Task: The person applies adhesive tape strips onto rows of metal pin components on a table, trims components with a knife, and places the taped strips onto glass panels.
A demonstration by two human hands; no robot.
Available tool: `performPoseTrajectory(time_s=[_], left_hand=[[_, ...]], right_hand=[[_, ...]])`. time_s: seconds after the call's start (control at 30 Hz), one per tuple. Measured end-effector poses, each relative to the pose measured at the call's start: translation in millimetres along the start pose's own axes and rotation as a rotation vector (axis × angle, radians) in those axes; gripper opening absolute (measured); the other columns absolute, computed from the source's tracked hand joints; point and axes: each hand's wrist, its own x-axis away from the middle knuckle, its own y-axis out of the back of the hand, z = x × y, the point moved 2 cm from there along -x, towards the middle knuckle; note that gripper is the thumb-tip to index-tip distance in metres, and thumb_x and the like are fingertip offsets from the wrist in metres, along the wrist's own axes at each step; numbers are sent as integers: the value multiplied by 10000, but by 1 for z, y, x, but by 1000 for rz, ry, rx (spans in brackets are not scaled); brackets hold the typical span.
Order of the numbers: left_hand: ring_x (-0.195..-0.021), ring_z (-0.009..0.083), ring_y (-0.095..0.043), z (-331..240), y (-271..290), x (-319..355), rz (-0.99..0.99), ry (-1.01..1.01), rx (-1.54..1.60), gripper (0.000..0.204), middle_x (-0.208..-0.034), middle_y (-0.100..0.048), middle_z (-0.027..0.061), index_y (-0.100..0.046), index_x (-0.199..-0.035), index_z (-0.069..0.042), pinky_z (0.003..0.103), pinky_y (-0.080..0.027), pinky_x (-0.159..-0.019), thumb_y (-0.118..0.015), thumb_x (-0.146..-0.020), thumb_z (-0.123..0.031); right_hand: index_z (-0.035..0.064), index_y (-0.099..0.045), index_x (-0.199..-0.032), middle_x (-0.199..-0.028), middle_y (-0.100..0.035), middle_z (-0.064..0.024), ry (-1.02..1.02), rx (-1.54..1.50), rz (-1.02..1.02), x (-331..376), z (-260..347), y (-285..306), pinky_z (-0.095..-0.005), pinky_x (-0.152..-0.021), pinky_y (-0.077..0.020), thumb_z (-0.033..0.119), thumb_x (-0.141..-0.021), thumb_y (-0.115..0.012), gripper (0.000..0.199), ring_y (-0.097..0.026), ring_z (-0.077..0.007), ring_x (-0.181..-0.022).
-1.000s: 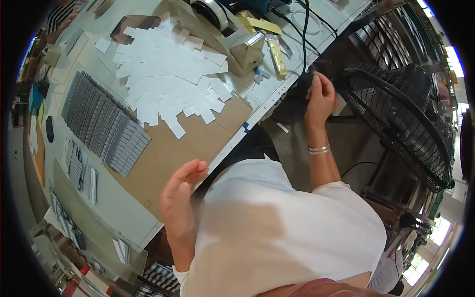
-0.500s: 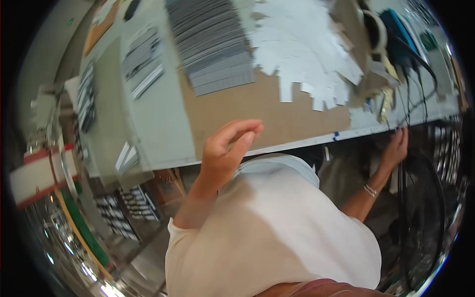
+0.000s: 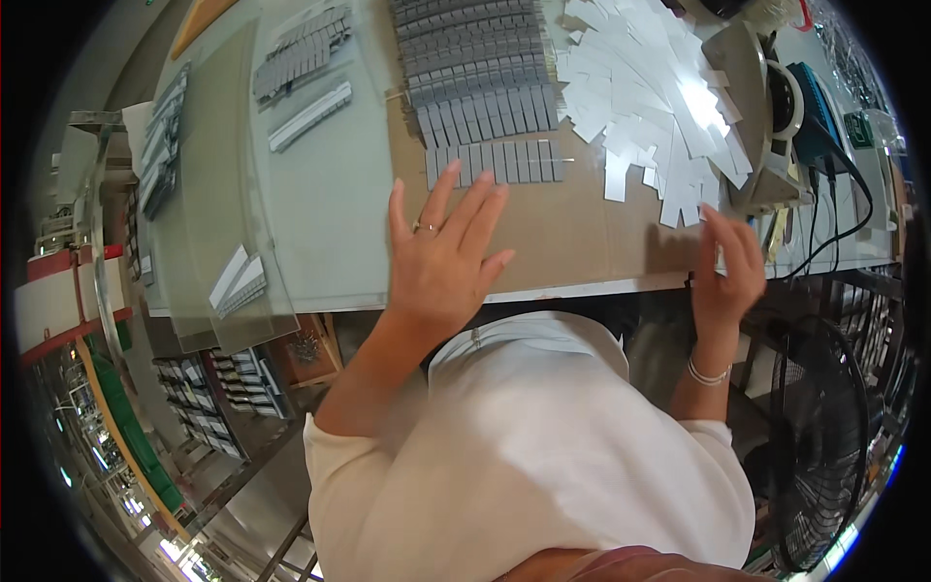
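Observation:
My left hand (image 3: 441,233) is open, palm down, fingers spread. Its fingertips reach the near edge of a short row of flat grey pieces (image 3: 497,163) laid side by side on brown cardboard (image 3: 572,238). Whether they press on the row I cannot tell. Behind it lie several more rows of grey pieces (image 3: 475,68), overlapping. My right hand (image 3: 729,267) is raised at the table's front edge, fingers bent and apart from the thumb, with nothing visible in it. Just beyond its fingertips spreads a loose pile of white strips (image 3: 650,97).
Left on the table lie grey bundles (image 3: 308,116), a clear sheet (image 3: 208,194) and a few white strips (image 3: 238,281). A round reel-like thing (image 3: 752,107) and black cables (image 3: 844,184) are at the right. A black fan (image 3: 824,446) stands below right.
My left hand has moved forward onto the cardboard and spread its fingers. My right hand has come up and leftward from the table's right edge. The head view has shifted.

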Motion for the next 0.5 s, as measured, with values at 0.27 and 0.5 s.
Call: performPoseTrajectory(time_s=[0.27, 0.5], left_hand=[[-1396, 339, -378, -26, -3, 41, 27, 45, 199, 582, -1463, -487, 81, -569, -1323, -51, 676, -130, -1102, -729, -797, -243], [-1002, 242, -548, -5, -10, 60, -397, 144, 195, 338, -1108, -588, 26, -673, -1113, -127, 466, -311, -1011, -685, -776, -121]], right_hand=[[17, -591, -1249, -1309, -546, -146, 230, 140, 475, -9, 35, -33, -527, -1101, -329, 426, -893, -614, 543, -482, -361, -1248], [38, -688, -1126, -1172, -642, -112, 303, 25, 372, 33, 26, -6, -491, -987, -460, 163, -815, -737, 338, -592, -324, -1080]])
